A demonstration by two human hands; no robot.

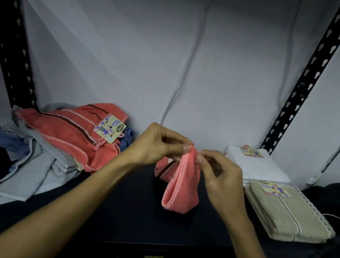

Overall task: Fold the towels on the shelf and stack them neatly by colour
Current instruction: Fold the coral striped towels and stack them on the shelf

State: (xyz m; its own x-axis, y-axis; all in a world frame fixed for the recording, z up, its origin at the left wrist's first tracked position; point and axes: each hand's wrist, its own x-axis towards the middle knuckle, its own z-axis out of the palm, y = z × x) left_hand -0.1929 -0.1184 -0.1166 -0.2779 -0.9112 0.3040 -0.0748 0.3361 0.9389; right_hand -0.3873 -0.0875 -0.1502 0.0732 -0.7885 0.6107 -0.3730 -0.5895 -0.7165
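A person's two bare hands are working at a dark shelf (132,208), holding a coral-pink towel (183,185) up above its middle, the doubled cloth hanging in a soft loop from its top edge. The left hand (157,144) is pinching that top edge between thumb and curled fingers, and the right hand (221,179) is pinching the same edge just beside it, its fingertips (199,158) touching the terry pile. The towel is sagging freely under its own weight, which suggests it is light, limp and unlikely to slip from a pinch grip; its nap looks grippy rather than slick. Judging from the way the layers are drooping, the best hold is probably at the corners of the hemmed edge, where the cloth is firmer, so the fold can be kept square while it is being laid down. To the left, a loose heap of unfolded towels (46,152) in coral, grey and blue is lying on the shelf, one coral piece carrying a paper label (109,128). To the right, a folded white stack (258,165) is sitting at the back and a folded beige stack (288,213) is sitting in front of it, the two touching. No coral stack is showing yet.
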